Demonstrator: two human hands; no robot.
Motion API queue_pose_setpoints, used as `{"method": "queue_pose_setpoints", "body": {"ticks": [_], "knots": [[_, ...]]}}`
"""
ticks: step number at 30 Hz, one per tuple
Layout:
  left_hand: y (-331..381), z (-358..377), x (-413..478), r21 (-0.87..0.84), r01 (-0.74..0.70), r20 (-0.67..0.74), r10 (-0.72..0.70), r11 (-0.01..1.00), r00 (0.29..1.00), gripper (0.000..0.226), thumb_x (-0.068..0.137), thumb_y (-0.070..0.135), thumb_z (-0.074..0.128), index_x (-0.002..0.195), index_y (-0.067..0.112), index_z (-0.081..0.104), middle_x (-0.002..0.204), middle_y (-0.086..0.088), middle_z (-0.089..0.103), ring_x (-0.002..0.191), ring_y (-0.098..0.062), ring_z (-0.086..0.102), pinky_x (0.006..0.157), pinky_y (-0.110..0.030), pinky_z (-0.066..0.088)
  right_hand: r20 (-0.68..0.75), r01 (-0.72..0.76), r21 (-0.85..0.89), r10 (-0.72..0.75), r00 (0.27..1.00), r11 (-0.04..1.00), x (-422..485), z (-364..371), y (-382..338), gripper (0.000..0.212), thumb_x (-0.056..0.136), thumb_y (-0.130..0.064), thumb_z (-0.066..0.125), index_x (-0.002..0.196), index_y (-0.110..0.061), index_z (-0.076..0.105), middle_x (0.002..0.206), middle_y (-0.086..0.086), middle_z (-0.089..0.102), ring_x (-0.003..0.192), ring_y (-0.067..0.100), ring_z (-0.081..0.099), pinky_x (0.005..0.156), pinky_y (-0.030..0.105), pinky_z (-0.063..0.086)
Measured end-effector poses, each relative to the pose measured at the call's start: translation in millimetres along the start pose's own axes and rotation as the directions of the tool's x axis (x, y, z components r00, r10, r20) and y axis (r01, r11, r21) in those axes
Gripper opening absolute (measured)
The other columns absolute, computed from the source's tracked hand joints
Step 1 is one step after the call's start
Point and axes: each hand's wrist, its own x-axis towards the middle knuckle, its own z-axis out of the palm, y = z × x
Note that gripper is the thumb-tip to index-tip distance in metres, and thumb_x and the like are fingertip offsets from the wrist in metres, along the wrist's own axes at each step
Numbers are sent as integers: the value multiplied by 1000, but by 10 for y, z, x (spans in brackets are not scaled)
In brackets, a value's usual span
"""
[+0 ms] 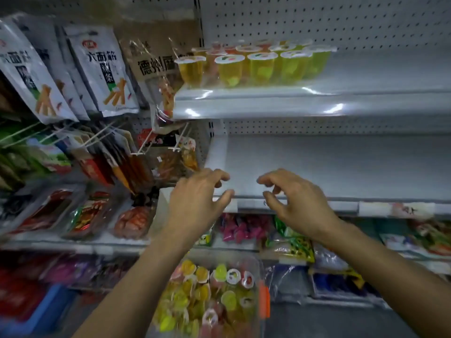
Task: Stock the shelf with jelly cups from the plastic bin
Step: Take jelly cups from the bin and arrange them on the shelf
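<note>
Several yellow and red jelly cups (pixel 253 64) stand in rows at the left end of the upper white shelf (pixel 317 103). Below, at the bottom centre, a clear plastic bin (pixel 258 269) holds several loose jelly cups (pixel 207 301) in yellow, green and red. My left hand (pixel 197 203) and my right hand (pixel 295 198) hover side by side in front of the bare middle shelf (pixel 341 167), between the bin and the stocked shelf. Both hands have loosely curled fingers and hold nothing.
Snack packets (pixel 97 69) hang on pegs to the left. Packaged foods (pixel 80 215) lie on the left lower shelf, and bagged sweets (pixel 288 237) sit under the middle shelf. A blue crate (pixel 36 311) stands at the bottom left. The upper shelf's right part is bare.
</note>
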Motion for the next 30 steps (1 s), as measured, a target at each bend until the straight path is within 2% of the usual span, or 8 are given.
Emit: {"method": "queue_pose_setpoints", "body": {"ticks": [4, 10, 17, 21, 24, 26, 28, 30], "knots": [[-438, 501, -504, -47, 194, 231, -178, 980, 957, 29, 90, 44, 60, 117, 34, 61, 103, 14, 64, 89, -12, 63, 77, -31, 47, 306, -100, 41, 83, 949, 994, -385, 762, 64, 28, 92, -27, 58, 120, -27, 61, 114, -6, 62, 99, 16, 61, 79, 34, 52], [-1090, 1435, -1161, -130, 555, 524, -418, 822, 742, 14, 89, 43, 61, 102, 39, 62, 91, 13, 68, 81, -10, 66, 77, -31, 53, 654, -247, 22, 173, 736, 969, -748, 1912, 316, 27, 91, -29, 58, 117, -26, 58, 108, -8, 58, 97, 14, 59, 81, 29, 48], [-1542, 2675, -1522, -191, 798, 678, -511, 571, 528, 18, 86, 26, 71, 102, 24, 66, 106, -1, 68, 94, -25, 68, 83, -40, 54, 802, -350, -117, 297, 519, 929, -1019, 3184, 660, 47, 89, -25, 59, 135, -19, 47, 132, 7, 52, 121, 23, 52, 93, 29, 44], [-1684, 3325, -1419, -216, 814, 660, -534, 540, 529, 28, 83, 24, 73, 110, 18, 67, 101, 2, 67, 94, -24, 66, 85, -35, 53, 772, -138, -289, 316, 552, 947, -986, 3743, 829, 62, 91, -12, 53, 147, -26, 31, 133, 7, 54, 115, 26, 59, 84, 36, 50], [-1803, 3787, -1337, -180, 784, 632, -541, 594, 555, 43, 78, 28, 71, 120, 25, 62, 111, 0, 68, 101, -24, 65, 89, -39, 53, 725, 68, -357, 230, 649, 932, -968, 4081, 944, 81, 83, -13, 69, 149, -33, 27, 110, 11, 68, 90, 30, 69, 67, 33, 53], [-1843, 4006, -1300, -134, 774, 639, -544, 619, 544, 51, 76, 22, 74, 125, 22, 60, 121, -1, 64, 111, -24, 60, 94, -38, 49, 763, 149, -390, 228, 605, 908, -951, 4237, 991, 73, 90, -10, 58, 153, -23, 21, 109, 11, 69, 95, 31, 68, 73, 34, 51], [-1856, 4151, -1293, -140, 764, 622, -545, 630, 562, 55, 71, 24, 77, 123, 21, 61, 122, -5, 64, 113, -26, 59, 95, -41, 49, 776, 214, -414, 220, 591, 885, -976, 4347, 1028, 75, 74, -15, 77, 142, -19, 46, 84, 8, 73, 73, 28, 71, 60, 29, 51], [-1887, 4293, -1325, -141, 768, 597, -565, 625, 569, 54, 66, 30, 77, 118, 24, 63, 118, -3, 66, 110, -25, 61, 92, -42, 51, 739, 263, -434, 173, 651, 861, -1011, 4485, 1115, 69, 35, -19, 94, 101, -18, 76, 45, 3, 60, 37, 23, 59, 39, 20, 42]]}}
